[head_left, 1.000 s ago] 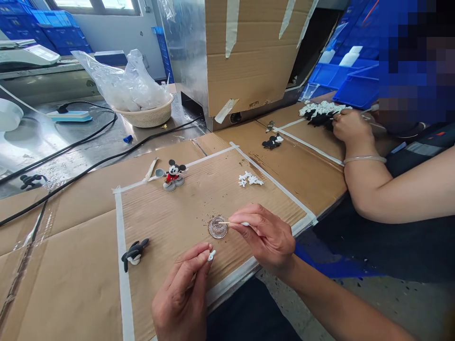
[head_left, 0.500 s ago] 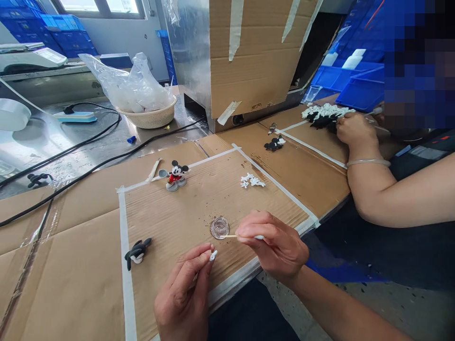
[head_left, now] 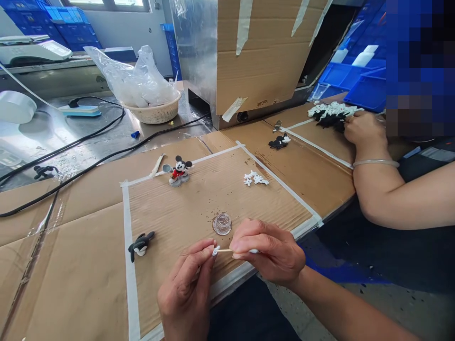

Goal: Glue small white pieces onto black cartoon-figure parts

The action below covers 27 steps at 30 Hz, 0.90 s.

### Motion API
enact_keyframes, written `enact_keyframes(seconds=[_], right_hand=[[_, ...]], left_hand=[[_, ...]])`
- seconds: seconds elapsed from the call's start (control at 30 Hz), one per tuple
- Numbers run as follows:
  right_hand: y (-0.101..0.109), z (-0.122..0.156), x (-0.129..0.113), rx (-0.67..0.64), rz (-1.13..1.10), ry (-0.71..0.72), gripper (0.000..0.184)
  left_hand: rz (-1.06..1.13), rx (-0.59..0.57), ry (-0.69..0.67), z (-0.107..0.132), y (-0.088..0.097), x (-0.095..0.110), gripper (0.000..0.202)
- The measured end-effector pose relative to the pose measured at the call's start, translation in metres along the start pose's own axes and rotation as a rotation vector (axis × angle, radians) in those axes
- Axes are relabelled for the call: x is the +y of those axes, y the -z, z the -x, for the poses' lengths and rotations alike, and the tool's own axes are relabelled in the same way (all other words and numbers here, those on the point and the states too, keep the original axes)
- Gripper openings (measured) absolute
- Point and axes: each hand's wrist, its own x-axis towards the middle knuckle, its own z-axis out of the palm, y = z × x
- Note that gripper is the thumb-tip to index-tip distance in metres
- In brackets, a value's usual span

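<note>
Brown corrugated cardboard [head_left: 170, 208] covers the bench, ribbed & matte, w/ a rectangle marked off in white masking tape [head_left: 127, 227]. At its near edge the person's left hand [head_left: 185, 293] has thumb & forefinger closed on a small white plastic part [head_left: 215, 250], held just above the cardboard. The right hand [head_left: 268, 253] is closed in a pinch on a thin wooden stick [head_left: 223, 250], approx. level. The stick's tip touches the white part, and a white bit shows at its other end, past the fingers. Just behind both hands sits a small clear round dish [head_left: 222, 223], shallow & glassy, w/ dark specks on the cardboard around it.

Further back inside the tape:
- a painted mouse figurine w/ red shorts [head_left: 180, 171], upright on a grey base
- a cluster of tiny white plastic pieces [head_left: 255, 178], to the right
- a black-and-white figure body [head_left: 141, 245], lying on its side near the left tape line

Beyond the cardboard is bare metal tabletop. A cream woven plastic basket [head_left: 156, 112] stands there holding a crinkled clear plastic bag [head_left: 137, 83], and black cables [head_left: 88, 166] snake across. A tall cardboard-clad metal box [head_left: 256, 52] w/ loose tape strips blocks the middle background.

On the right, a co-worker's hand [head_left: 362, 130] rests at a heap of black & white parts [head_left: 330, 115]. The co-worker's forearm crosses the bench corner, well apart from the person's own hands. Blue plastic crates [head_left: 362, 87] sit behind.
</note>
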Motion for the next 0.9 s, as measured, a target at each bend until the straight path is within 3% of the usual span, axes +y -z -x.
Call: enact_keyframes(seconds=[0.33,0.57,0.77,0.9], right_hand=[[0.000,-0.001,-0.001,-0.043,0.001,-0.011,0.015],[0.005,0.002,0.000,0.110,-0.060,0.067,0.023],[0.001,0.020,-0.011,0.242,-0.050,0.008,0.024],[-0.011,0.024,-0.025,0.219,-0.057,-0.051,0.032]], left_hand=[[0.002,0.010,0.020,0.000,0.000,0.002,0.020],[0.051,0.039,0.063,0.001,-0.001,0.006,0.019],[0.187,0.099,0.069,-0.001,0.003,0.006,0.020],[0.436,0.092,0.053,-0.002,0.006,0.005,0.023]])
